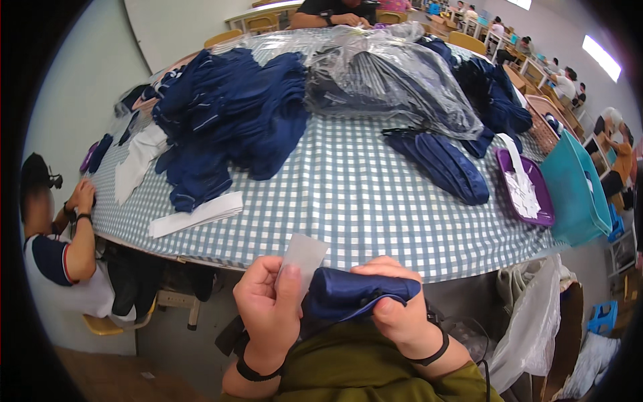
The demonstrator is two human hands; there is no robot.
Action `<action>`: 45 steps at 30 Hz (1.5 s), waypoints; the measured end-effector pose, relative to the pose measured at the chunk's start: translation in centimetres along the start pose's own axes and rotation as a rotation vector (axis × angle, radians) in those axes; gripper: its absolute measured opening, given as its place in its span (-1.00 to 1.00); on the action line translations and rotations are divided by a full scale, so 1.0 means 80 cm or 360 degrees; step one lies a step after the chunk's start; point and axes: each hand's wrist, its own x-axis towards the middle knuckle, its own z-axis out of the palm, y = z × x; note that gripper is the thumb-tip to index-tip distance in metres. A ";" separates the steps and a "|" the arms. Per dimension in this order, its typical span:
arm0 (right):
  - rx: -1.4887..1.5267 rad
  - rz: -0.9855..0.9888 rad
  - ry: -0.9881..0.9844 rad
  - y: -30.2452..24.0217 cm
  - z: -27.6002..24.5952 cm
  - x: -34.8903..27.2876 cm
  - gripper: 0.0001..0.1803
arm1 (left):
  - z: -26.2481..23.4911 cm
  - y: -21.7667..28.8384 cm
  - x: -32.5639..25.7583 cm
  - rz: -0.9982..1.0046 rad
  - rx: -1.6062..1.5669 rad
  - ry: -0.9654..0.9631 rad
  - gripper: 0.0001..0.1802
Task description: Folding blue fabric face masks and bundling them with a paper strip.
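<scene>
From the head camera, both hands are working just off the near edge of the table [375, 201], which is wearing a blue-and-white checked cloth. The left hand [268, 305] is pinching a small white card [303, 258] between thumb and fingers, holding it upright against the folded navy garment [355, 295]. The right hand [398, 308] is clenching the other end of that garment, thumb pressing underneath. The garment is hanging in front of the table edge, over the person's lap, not resting on the cloth.

Open checked cloth is lying between the near edge and the goods farther back. A heap of navy clothing [228, 114] is spreading over the left half, with a stack of white cards [197, 214] lying close to the near-left edge. A clear plastic bag [388, 74] of dark garments is sitting toward the far edge. A folded navy bundle [445, 164] is lying right of centre, just beside a purple tray [544, 201] at the right edge. A teal bin [576, 194] is standing past that edge. Another person [63, 248] is sitting at the left edge.
</scene>
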 end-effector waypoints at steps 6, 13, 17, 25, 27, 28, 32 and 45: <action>0.0099 -0.0012 -0.0084 -0.002 -0.002 -0.011 -0.43 | 0.015 -0.005 -0.015 -0.0066 -0.0019 0.0001 -0.86; 0.0439 0.0238 0.0021 0.008 0.001 -0.023 -0.49 | 0.013 -0.012 -0.027 0.0128 0.0243 -0.0344 -0.88; 0.0232 0.0023 -0.0051 0.002 0.002 -0.021 -0.51 | 0.019 -0.009 -0.039 0.0073 0.0061 -0.0135 -0.89; 0.0192 -0.0189 -0.0056 0.007 0.004 -0.016 -0.51 | 0.024 -0.013 -0.043 0.0135 0.0232 -0.0162 -0.91; 0.0025 0.0008 -0.0087 0.006 0.000 -0.019 -0.34 | 0.022 -0.016 -0.045 0.0097 0.0280 -0.0132 -0.91; 0.0025 0.0010 -0.0073 0.007 -0.001 -0.020 -0.34 | 0.023 -0.016 -0.045 0.0090 0.0281 -0.0143 -0.91; 0.0013 0.0022 -0.0084 0.011 -0.004 -0.022 -0.37 | 0.029 -0.014 -0.048 0.0024 0.0176 -0.0104 -0.93; 0.0045 0.0049 -0.0018 0.015 -0.005 -0.034 -0.50 | 0.021 -0.032 -0.058 -0.0018 0.0129 -0.0283 -0.87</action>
